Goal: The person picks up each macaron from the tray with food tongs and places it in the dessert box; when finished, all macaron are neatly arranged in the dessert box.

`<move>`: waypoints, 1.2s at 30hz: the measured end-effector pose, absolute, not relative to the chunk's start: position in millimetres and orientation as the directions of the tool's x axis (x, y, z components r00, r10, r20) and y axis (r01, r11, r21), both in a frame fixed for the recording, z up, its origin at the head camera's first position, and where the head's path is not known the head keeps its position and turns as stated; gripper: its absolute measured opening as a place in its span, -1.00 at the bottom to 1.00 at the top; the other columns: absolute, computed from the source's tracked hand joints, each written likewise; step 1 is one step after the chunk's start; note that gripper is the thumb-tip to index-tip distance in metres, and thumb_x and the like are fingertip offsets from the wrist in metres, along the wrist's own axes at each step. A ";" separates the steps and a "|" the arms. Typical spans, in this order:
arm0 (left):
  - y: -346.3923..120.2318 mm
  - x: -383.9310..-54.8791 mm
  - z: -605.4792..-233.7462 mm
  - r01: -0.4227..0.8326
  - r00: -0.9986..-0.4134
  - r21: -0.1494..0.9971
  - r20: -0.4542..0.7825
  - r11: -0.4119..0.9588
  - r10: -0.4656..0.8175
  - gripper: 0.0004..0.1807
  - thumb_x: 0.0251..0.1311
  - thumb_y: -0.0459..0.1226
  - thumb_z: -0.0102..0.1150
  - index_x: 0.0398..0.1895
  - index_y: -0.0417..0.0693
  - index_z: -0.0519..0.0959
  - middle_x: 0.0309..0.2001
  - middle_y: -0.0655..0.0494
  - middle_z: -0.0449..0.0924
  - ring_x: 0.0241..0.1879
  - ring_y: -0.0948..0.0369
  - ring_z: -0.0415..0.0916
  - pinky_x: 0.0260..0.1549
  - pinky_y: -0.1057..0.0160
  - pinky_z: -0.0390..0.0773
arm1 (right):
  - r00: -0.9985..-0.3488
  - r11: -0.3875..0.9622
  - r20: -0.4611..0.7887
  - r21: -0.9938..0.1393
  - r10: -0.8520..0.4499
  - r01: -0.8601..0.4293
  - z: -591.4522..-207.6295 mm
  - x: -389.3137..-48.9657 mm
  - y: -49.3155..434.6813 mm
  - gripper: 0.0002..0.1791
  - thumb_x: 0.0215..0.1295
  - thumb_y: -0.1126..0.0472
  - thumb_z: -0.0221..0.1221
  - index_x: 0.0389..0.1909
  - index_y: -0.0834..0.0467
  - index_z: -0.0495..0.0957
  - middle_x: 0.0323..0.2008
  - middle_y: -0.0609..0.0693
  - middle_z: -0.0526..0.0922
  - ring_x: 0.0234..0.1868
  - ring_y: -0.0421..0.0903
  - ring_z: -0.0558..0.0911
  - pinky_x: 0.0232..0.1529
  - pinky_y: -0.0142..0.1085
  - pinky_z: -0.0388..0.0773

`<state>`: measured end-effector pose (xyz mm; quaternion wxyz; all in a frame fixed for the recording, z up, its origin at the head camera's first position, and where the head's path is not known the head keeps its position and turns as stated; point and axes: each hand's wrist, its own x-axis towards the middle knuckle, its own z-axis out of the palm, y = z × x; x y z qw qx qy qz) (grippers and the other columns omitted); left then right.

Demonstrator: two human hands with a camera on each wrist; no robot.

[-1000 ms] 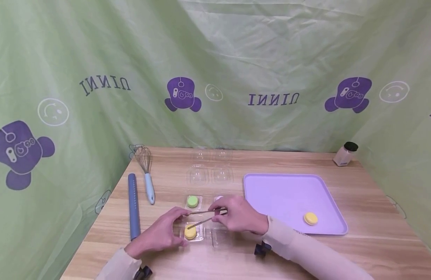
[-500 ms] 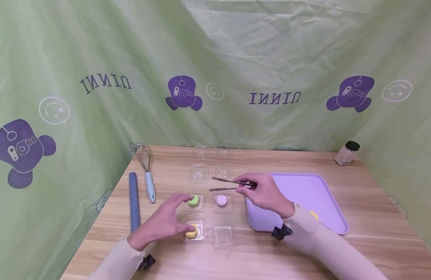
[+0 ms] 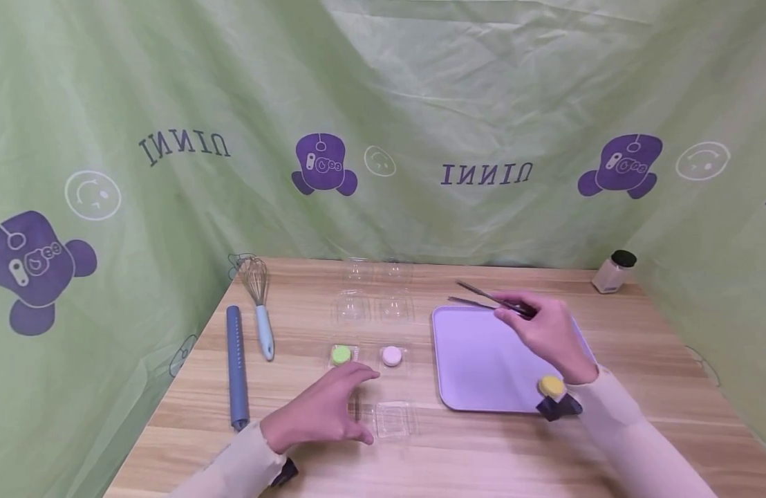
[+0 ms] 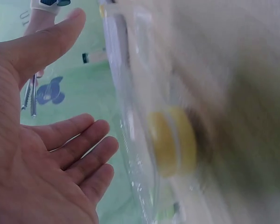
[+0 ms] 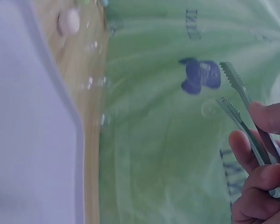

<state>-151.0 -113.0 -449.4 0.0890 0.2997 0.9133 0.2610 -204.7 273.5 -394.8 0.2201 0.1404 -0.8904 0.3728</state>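
My right hand (image 3: 547, 332) holds metal tongs (image 3: 473, 289) over the far part of the purple tray (image 3: 482, 408); their serrated arms (image 5: 232, 77) stand apart with nothing between them. A yellow macaron (image 3: 551, 386) lies on the tray near my right wrist. My left hand (image 3: 321, 409), thumb and fingers spread, hovers beside a clear plastic box. A yellow macaron (image 4: 172, 142) in that box shows in the left wrist view, while the hand hides it from the head view. Behind it, a green macaron (image 3: 341, 355) and a pink macaron (image 3: 392, 356) sit in clear boxes.
A clear box base (image 3: 393, 420) without a macaron is right of my left hand. Clear domed lids (image 3: 353, 308) stand farther back. At left are a whisk (image 3: 265, 332) and a blue rod-like item (image 3: 237, 366). A black-capped jar (image 3: 613, 272) stands at the back right.
My right hand has carried the tongs from the yellow macaron's box up and right to above the tray. My left hand has shifted slightly right, now covering that macaron in the head view.
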 end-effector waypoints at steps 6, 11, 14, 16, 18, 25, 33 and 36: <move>-105.1 -146.5 -454.7 0.531 -0.785 0.499 -0.015 0.685 0.620 0.03 -0.28 0.06 0.65 0.37 -0.02 0.44 0.34 0.14 0.46 0.35 0.14 0.42 0.42 0.07 0.46 | -0.852 0.743 0.523 -0.559 -0.031 -0.369 -403.3 -197.0 318.0 -0.77 0.12 0.30 0.45 -0.16 0.16 0.77 -0.33 0.12 0.82 -0.40 -0.66 0.53 -0.44 -0.71 0.48; -102.7 -146.9 -457.8 0.551 -0.769 0.491 -0.014 0.675 0.639 -0.02 -0.22 0.01 0.64 0.36 -0.04 0.44 0.34 0.14 0.47 0.35 0.16 0.42 0.42 0.11 0.45 | -0.917 0.740 0.400 -0.612 -0.014 -0.278 -407.1 -185.8 357.8 -0.74 0.16 0.25 0.45 -0.11 0.17 0.77 -0.30 -0.12 0.83 -0.35 -0.64 0.56 -0.43 -0.66 0.49; -102.1 -147.9 -458.7 0.561 -0.766 0.481 -0.008 0.674 0.643 -0.03 -0.21 -0.01 0.64 0.35 -0.06 0.45 0.33 0.13 0.48 0.34 0.16 0.43 0.42 0.13 0.45 | -0.958 0.751 0.288 -0.630 -0.009 -0.196 -411.2 -178.7 379.5 -0.70 0.21 0.17 0.42 -0.06 0.21 0.75 -0.24 -0.11 0.83 -0.30 -0.64 0.55 -0.38 -0.66 0.48; -101.9 -148.3 -459.2 0.565 -0.764 0.476 -0.006 0.674 0.645 -0.04 -0.21 -0.02 0.64 0.35 -0.07 0.46 0.32 0.12 0.49 0.34 0.16 0.44 0.42 0.13 0.45 | -0.974 0.761 0.225 -0.629 -0.015 -0.157 -415.4 -174.7 391.5 -0.67 0.25 0.15 0.40 -0.03 0.24 0.73 -0.18 0.04 0.83 -0.29 -0.64 0.56 -0.33 -0.67 0.49; -101.7 -148.4 -459.7 0.569 -0.763 0.470 -0.004 0.675 0.646 -0.06 -0.20 -0.02 0.64 0.34 -0.08 0.46 0.31 0.11 0.50 0.33 0.16 0.44 0.42 0.13 0.45 | -0.986 0.764 0.163 -0.633 -0.027 -0.126 -420.3 -171.1 401.4 -0.65 0.28 0.14 0.37 -0.01 0.27 0.71 -0.13 0.20 0.80 -0.29 -0.62 0.57 -0.31 -0.65 0.51; -99.4 -148.7 -460.3 0.588 -0.760 0.450 0.021 0.672 0.650 -0.10 -0.18 0.00 0.63 0.30 -0.07 0.50 0.27 0.11 0.53 0.29 0.18 0.47 0.39 0.17 0.48 | -0.997 0.806 0.029 -0.586 -0.076 -0.079 -438.9 -161.3 426.7 -0.63 0.21 0.13 0.41 -0.02 0.23 0.72 0.02 0.37 0.71 -0.23 -0.70 0.45 -0.27 -0.58 0.53; -96.6 -149.6 -460.7 0.581 -0.767 0.453 0.028 0.676 0.641 -0.14 -0.18 0.02 0.62 0.27 -0.04 0.54 0.24 0.12 0.56 0.27 0.19 0.49 0.37 0.19 0.50 | -0.990 0.823 -0.028 -0.559 -0.138 -0.099 -456.2 -152.2 439.6 -0.69 0.13 0.15 0.45 -0.13 0.19 0.75 -0.18 0.16 0.81 -0.27 -0.58 0.52 -0.25 -0.53 0.51; -96.5 -150.0 -460.6 0.583 -0.767 0.455 0.036 0.673 0.640 -0.15 -0.18 0.00 0.63 0.26 -0.06 0.54 0.23 0.11 0.57 0.27 0.18 0.50 0.37 0.18 0.50 | -0.987 0.828 -0.048 -0.551 -0.156 -0.104 -458.8 -149.0 442.3 -0.70 0.13 0.15 0.44 -0.13 0.17 0.75 -0.20 0.12 0.81 -0.29 -0.54 0.53 -0.28 -0.51 0.49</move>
